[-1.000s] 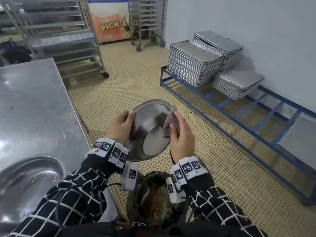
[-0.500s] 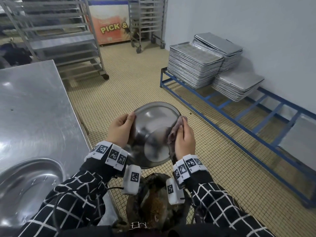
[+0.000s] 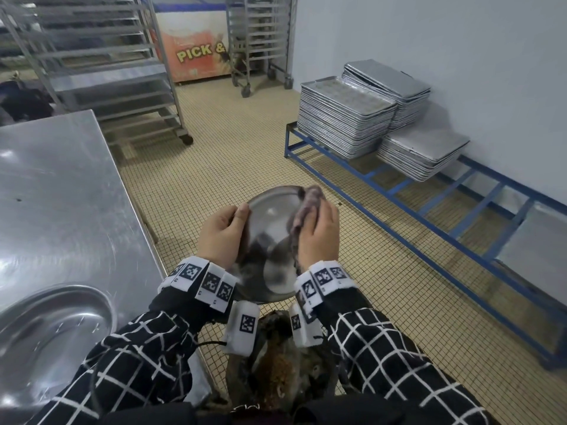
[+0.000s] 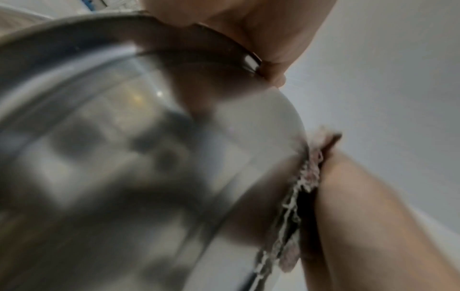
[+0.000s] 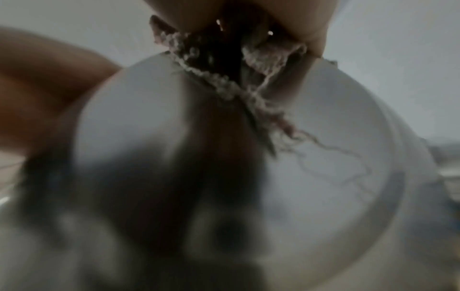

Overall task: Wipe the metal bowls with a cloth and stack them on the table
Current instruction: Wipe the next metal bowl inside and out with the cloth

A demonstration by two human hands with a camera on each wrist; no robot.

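I hold a shiny metal bowl (image 3: 270, 237) in the air in front of me, its rounded outside turned toward me. My left hand (image 3: 222, 234) grips its left rim, thumb over the edge. My right hand (image 3: 319, 234) holds a frayed pinkish-grey cloth (image 3: 303, 210) against the bowl's right side near the upper rim. In the left wrist view the bowl (image 4: 139, 157) fills the frame, with the cloth (image 4: 306, 177) squeezed between it and my right hand. In the right wrist view the cloth (image 5: 224, 65) hangs over the bowl (image 5: 311, 147), loose threads trailing.
A steel table (image 3: 61, 191) stands at my left, with another metal bowl (image 3: 46, 335) on its near corner. Stacked baking trays (image 3: 343, 118) sit on a blue rack (image 3: 429, 222) along the right wall. Wheeled tray racks (image 3: 107, 69) stand behind on the tiled floor.
The cloth and my right hand slid up the bowl's right side toward the upper rim. My left hand kept its grip while the bowl tilted slightly.
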